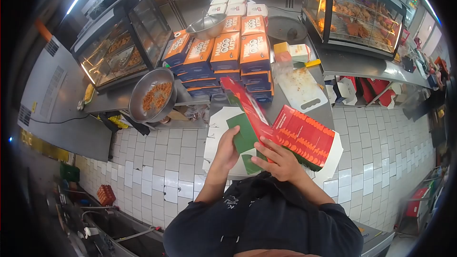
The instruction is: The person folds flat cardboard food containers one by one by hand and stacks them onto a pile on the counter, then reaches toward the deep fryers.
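A partly folded red and green cardboard box [242, 130] is between my hands above the steel worktable. My left hand [227, 150] closes on the edge of its green panel, thumb on top. My right hand [281, 162] grips the box's near right side, its fingers over the red strip and a green flap; part of its grip is hidden. A formed red box [304, 135] with an orange pattern stands just right of my right hand. White sheets of flat cardboard [216, 131] lie under the boxes.
Orange and navy boxes [226, 50] are stacked ahead, with a metal bowl [206, 26] on top. Left is a bowl of fried food [153, 96]. A white cutting board [302, 89] and yellow-handled knife [312, 63] lie right. Glass food warmers [354, 12] flank the table.
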The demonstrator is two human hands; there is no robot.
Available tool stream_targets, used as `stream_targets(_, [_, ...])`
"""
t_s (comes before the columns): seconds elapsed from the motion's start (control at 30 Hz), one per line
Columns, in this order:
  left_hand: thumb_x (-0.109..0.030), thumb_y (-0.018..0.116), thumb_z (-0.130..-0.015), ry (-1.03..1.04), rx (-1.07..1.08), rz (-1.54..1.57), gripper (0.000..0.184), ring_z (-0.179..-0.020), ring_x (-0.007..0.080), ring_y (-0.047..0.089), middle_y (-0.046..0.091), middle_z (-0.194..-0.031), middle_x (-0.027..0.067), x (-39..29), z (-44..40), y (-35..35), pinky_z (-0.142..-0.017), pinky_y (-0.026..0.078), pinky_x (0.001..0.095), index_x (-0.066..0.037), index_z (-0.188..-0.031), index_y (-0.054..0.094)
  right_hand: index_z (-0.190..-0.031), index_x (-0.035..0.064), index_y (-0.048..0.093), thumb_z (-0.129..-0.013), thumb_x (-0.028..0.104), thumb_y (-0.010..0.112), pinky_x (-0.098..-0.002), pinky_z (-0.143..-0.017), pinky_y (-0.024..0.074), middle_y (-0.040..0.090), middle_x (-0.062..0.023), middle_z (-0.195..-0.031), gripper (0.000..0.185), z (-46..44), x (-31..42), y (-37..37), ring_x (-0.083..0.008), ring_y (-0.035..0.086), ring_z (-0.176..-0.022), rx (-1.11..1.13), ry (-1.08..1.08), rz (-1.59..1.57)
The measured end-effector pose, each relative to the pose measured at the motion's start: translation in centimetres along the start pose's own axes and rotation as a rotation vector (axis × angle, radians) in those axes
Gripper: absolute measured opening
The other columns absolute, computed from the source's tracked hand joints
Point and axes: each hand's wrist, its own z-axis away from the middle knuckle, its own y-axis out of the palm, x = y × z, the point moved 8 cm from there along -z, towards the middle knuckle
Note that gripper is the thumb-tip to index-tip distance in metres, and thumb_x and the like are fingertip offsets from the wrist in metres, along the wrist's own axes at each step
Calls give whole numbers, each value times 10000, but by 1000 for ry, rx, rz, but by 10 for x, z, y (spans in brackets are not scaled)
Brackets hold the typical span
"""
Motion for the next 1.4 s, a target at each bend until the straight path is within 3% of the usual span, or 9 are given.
stream_targets(0.47, [-291,463,-1059,294,380,62,353,-1079,167,631,644,-1191,74,26,21,34,-911,521,339,-35,-1280,567,-1316,307,627,-779,397,744,-438,-952,528,419,-186,-1464,557,-2,-14,-8,-387,531,-1238,-77,160,20])
stream_targets(0.77, [-331,423,-1070,188,262,265,378,-1052,139,628,624,-1203,45,46,5,44,-834,543,316,-58,-1310,528,-1361,298,596,-817,505,688,-455,-950,477,446,-188,-1421,589,-20,-36,-13,-381,527,-1168,-91,237,188])
stream_targets(0.97, [-318,451,-1066,217,446,298,386,-1057,127,629,624,-1218,67,70,-9,30,-864,537,296,-35,-1319,522,-1449,164,493,-852,352,706,-469,-968,461,464,-202,-1397,661,-16,-40,12,-415,513,-1170,-19,325,124])
stream_targets(1.03, [-264,468,-1066,471,240,-377,377,-1042,99,620,636,-1177,61,38,9,50,-892,513,266,-4,-1335,507,-1492,43,371,-826,351,732,-481,-969,461,471,-214,-1388,819,-10,-47,20,-461,491,-1196,-149,461,147])
stream_targets(1.1, [-214,467,-1065,461,191,-305,355,-1019,73,601,636,-1128,44,28,7,40,-894,486,243,10,-1338,504,-1500,-31,275,-809,357,752,-482,-958,473,465,-230,-1392,925,-22,-32,8,-442,517,-1197,-3,339,204])
stream_targets(1.17, [-227,463,-1067,488,116,-294,340,-951,78,596,646,-1092,46,3,17,30,-808,487,243,8,-1298,545,-1497,-25,276,-813,423,761,-449,-931,500,473,-231,-1391,951,-21,-38,8,-364,581,-1150,146,369,-268])
stream_targets(1.2, [-242,470,-1063,535,99,-522,332,-839,88,579,671,-976,67,3,17,17,-717,488,278,21,-1229,588,-1490,-21,296,-868,528,683,-401,-788,539,610,-198,-1215,916,-12,-52,1,-293,671,-918,-49,267,-290])
stream_targets(1.3, [-250,484,-1055,435,366,-909,324,-749,90,554,661,-847,97,-12,47,41,-664,469,292,28,-1164,610,-1394,-15,469,-899,650,570,-341,-630,510,684,-131,-928,835,0,-94,-13,-239,656,-692,-213,456,-369])
stream_targets(1.4, [-215,512,-1039,474,360,-801,318,-726,78,545,639,-783,79,-27,56,45,-683,464,271,9,-1244,603,-1216,-15,625,-929,682,479,-306,-528,430,638,-69,-718,767,-19,-94,-20,-184,575,-552,36,366,-131])
